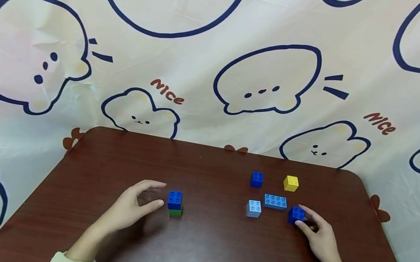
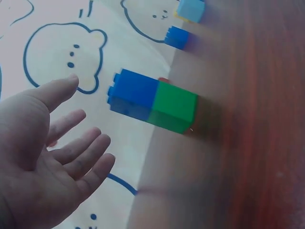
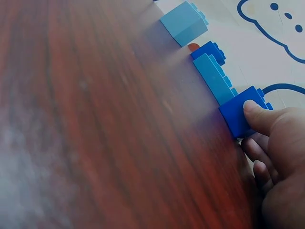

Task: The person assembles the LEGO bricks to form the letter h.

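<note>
A dark blue brick (image 1: 296, 215) is pinched between the thumb and fingers of my right hand (image 1: 318, 236), on the right of the table. In the right wrist view, the thumb presses on the near face of that blue brick (image 3: 242, 114). My left hand (image 1: 129, 206) is spread beside a two-brick stack, apart from it. The stack has a blue brick (image 1: 174, 199) on top of a green brick (image 1: 175, 213). Seen from the left wrist, the left hand (image 2: 57, 152) has its palm turned up and holds nothing.
Left of the right hand lie a long medium-blue brick (image 1: 275, 202) and a light blue brick (image 1: 253, 209). Farther back are another dark blue brick (image 1: 256, 179) and a yellow brick (image 1: 291, 183). A printed cloth (image 1: 204, 69) hangs behind the brown table (image 1: 204, 261).
</note>
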`<state>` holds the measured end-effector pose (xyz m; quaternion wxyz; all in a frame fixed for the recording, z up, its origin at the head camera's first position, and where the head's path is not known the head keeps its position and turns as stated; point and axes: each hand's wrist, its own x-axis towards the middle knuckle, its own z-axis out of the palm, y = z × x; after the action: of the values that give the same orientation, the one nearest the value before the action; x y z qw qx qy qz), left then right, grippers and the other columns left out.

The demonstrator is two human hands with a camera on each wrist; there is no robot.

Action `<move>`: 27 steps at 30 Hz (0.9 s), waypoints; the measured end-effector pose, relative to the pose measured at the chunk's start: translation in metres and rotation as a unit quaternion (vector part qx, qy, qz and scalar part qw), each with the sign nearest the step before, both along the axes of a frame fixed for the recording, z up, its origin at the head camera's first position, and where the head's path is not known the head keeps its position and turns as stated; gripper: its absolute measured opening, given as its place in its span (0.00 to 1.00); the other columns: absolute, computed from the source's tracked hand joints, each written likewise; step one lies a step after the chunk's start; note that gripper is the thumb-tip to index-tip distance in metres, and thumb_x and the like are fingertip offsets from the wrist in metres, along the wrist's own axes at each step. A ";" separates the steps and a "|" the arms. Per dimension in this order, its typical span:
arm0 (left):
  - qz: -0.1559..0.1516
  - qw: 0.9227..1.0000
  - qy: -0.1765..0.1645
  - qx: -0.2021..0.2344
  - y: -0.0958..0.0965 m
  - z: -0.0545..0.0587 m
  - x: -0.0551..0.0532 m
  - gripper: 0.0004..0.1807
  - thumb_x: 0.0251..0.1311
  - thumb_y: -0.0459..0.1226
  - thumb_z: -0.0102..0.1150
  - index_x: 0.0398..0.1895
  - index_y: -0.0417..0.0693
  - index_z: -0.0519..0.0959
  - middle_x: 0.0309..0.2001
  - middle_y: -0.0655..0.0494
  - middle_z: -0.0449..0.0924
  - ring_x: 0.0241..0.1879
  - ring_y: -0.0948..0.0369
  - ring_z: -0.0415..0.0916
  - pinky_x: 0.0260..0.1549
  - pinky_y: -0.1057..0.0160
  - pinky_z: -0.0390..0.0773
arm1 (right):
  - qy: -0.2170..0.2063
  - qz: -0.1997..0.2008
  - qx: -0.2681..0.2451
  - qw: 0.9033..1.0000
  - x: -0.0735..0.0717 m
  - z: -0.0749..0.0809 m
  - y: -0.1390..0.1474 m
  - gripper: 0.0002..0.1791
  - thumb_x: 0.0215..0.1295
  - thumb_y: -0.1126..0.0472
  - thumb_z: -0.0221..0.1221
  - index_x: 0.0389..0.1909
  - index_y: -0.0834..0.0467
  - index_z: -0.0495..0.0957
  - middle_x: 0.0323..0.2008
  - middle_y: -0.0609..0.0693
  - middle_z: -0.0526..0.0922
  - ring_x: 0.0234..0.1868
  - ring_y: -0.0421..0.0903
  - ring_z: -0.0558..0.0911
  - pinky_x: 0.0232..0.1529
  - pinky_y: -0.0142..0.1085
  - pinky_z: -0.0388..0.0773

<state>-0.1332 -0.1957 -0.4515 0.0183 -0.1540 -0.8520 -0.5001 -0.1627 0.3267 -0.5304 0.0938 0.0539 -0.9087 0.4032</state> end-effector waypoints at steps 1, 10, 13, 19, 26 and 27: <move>-0.002 1.000 0.004 -0.001 0.001 0.002 0.001 0.23 0.64 0.36 0.69 0.62 0.48 0.78 0.59 0.45 0.79 0.58 0.45 0.77 0.52 0.42 0.79 | 0.001 0.001 -0.001 1.000 0.000 0.000 0.000 0.24 0.72 0.59 0.63 0.67 0.57 0.76 0.49 0.58 0.85 0.42 0.30 0.76 0.39 0.27 0.74; -0.037 0.999 0.030 0.001 0.015 0.021 0.009 0.22 0.65 0.35 0.68 0.62 0.51 0.78 0.59 0.50 0.79 0.56 0.50 0.78 0.50 0.52 0.81 | 0.010 0.002 -0.002 1.000 0.000 -0.002 -0.001 0.24 0.72 0.61 0.63 0.66 0.58 0.76 0.48 0.58 0.85 0.42 0.31 0.76 0.38 0.26 0.74; -0.055 0.998 0.035 0.008 0.021 0.026 0.010 0.22 0.65 0.35 0.68 0.62 0.52 0.78 0.58 0.50 0.79 0.53 0.49 0.79 0.50 0.52 0.81 | 0.008 0.002 -0.002 1.000 0.000 -0.002 -0.001 0.24 0.72 0.61 0.63 0.67 0.58 0.76 0.48 0.58 0.85 0.42 0.31 0.76 0.39 0.26 0.73; -0.092 0.994 0.057 0.019 0.040 0.038 0.013 0.22 0.65 0.35 0.68 0.62 0.51 0.79 0.58 0.56 0.80 0.48 0.50 0.79 0.48 0.55 0.81 | 0.013 0.005 -0.004 1.000 0.001 -0.001 0.000 0.24 0.71 0.62 0.63 0.66 0.58 0.76 0.48 0.58 0.85 0.42 0.31 0.76 0.38 0.26 0.73; -0.116 0.992 0.041 0.017 0.066 0.045 0.010 0.22 0.65 0.40 0.69 0.62 0.57 0.79 0.60 0.60 0.79 0.51 0.59 0.76 0.45 0.58 0.81 | 0.013 0.003 -0.001 1.000 0.000 -0.001 0.000 0.24 0.71 0.62 0.64 0.66 0.57 0.76 0.47 0.58 0.85 0.41 0.32 0.76 0.38 0.27 0.74; -0.122 0.992 0.041 0.017 0.070 0.045 0.010 0.22 0.65 0.40 0.69 0.62 0.57 0.79 0.60 0.60 0.78 0.52 0.60 0.77 0.49 0.57 0.80 | 0.013 0.004 -0.002 1.000 0.000 -0.002 0.000 0.24 0.71 0.62 0.64 0.66 0.57 0.77 0.47 0.58 0.85 0.41 0.33 0.76 0.38 0.27 0.74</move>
<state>-0.1234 -0.1260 -0.4066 -0.0050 -0.2768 -0.8165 -0.5066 -0.1626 0.3264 -0.5321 0.1045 0.0625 -0.9065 0.4043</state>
